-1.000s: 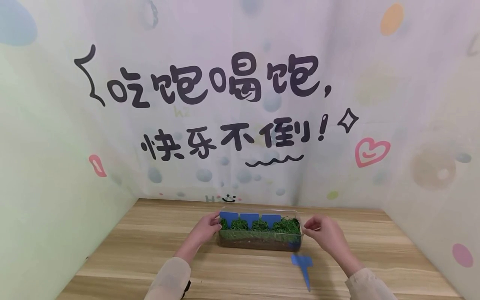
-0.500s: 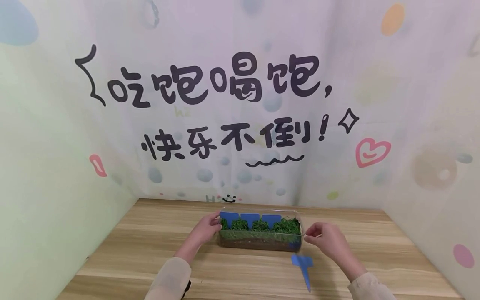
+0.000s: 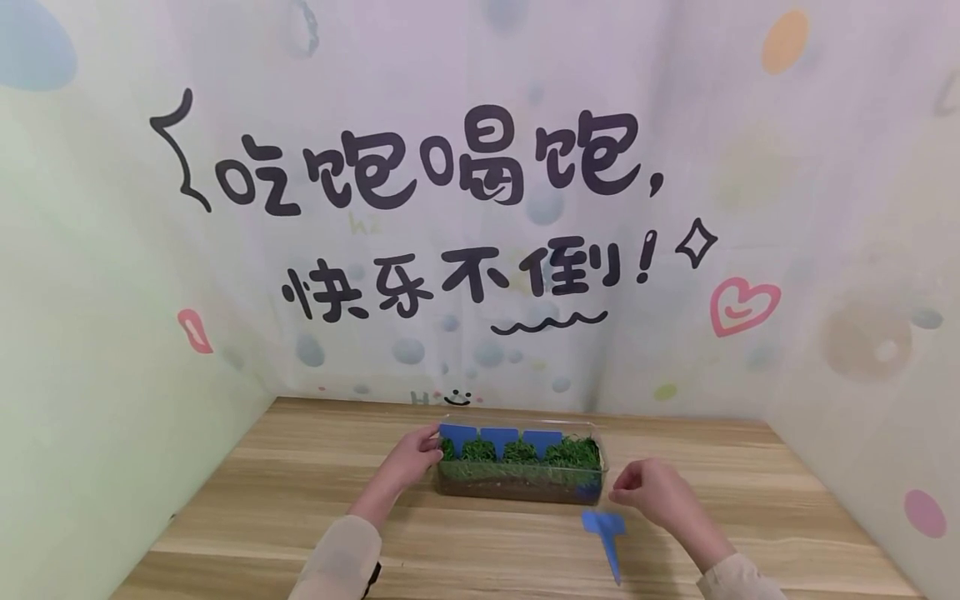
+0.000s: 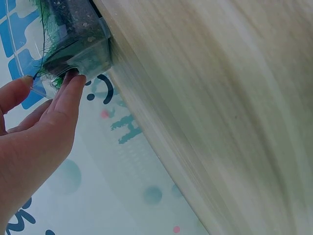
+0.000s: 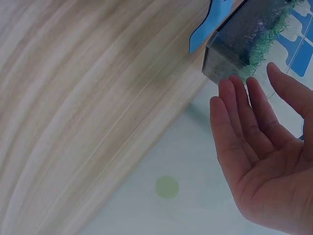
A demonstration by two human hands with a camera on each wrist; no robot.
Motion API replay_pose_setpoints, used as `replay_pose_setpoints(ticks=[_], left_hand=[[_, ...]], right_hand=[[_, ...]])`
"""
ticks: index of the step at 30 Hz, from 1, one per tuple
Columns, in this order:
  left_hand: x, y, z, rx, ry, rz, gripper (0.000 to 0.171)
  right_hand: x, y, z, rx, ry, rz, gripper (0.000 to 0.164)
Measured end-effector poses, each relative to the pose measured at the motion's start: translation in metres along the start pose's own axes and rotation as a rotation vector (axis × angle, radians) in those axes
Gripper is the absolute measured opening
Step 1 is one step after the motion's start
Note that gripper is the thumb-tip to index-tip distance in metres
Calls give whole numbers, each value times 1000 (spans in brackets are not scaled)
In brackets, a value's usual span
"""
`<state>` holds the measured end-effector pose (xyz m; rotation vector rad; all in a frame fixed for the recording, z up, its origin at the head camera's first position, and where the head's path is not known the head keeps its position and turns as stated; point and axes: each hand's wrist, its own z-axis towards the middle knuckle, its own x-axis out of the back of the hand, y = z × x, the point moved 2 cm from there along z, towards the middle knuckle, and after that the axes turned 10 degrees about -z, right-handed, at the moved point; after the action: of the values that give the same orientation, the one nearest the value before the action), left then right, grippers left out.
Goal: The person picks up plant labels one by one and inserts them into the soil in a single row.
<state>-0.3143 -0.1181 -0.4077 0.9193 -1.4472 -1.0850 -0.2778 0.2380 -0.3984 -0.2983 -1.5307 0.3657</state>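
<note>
A clear plastic planter box (image 3: 480, 486) of dark soil and green grass (image 3: 573, 451) stands on the wooden table. Several blue T-shaped plant labels stand in it, including the middle blue label (image 3: 499, 435). My left hand (image 3: 412, 457) rests against the box's left end, its fingers (image 4: 73, 95) nearly straight on the end wall and its thumb at the rim. Apart from the right end, my right hand (image 3: 660, 496) holds nothing; its fingers (image 5: 227, 129) are loosely extended. One more blue plant label (image 3: 606, 533) lies on the table before the box, left of the right hand.
The wooden table (image 3: 300, 492) runs back to a white printed cloth backdrop (image 3: 390, 350) with black writing. Cloth side walls stand to the left and right.
My right hand has come away from the box's right end and moved slightly down towards the front. The left hand, box and loose plant label look unchanged.
</note>
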Motion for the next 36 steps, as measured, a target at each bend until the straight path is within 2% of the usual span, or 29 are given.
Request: replay_pose_setpoints(ticks=[8,20,29,36], left_hand=[[0,0,0,2,3,5,54],[0,0,0,0,8,14,54],[-2,-1,0,-3,6,25,54],[-1,0,1,1,3,19,54]], right_hand=[[-5,1,-4,18,-16,-18,13],[-12,-3,-9,-23,-70,-93,14],[-19,-3,-12,-10,-41,-110,23],[-20,-7,-15,3,-46,-180,35]])
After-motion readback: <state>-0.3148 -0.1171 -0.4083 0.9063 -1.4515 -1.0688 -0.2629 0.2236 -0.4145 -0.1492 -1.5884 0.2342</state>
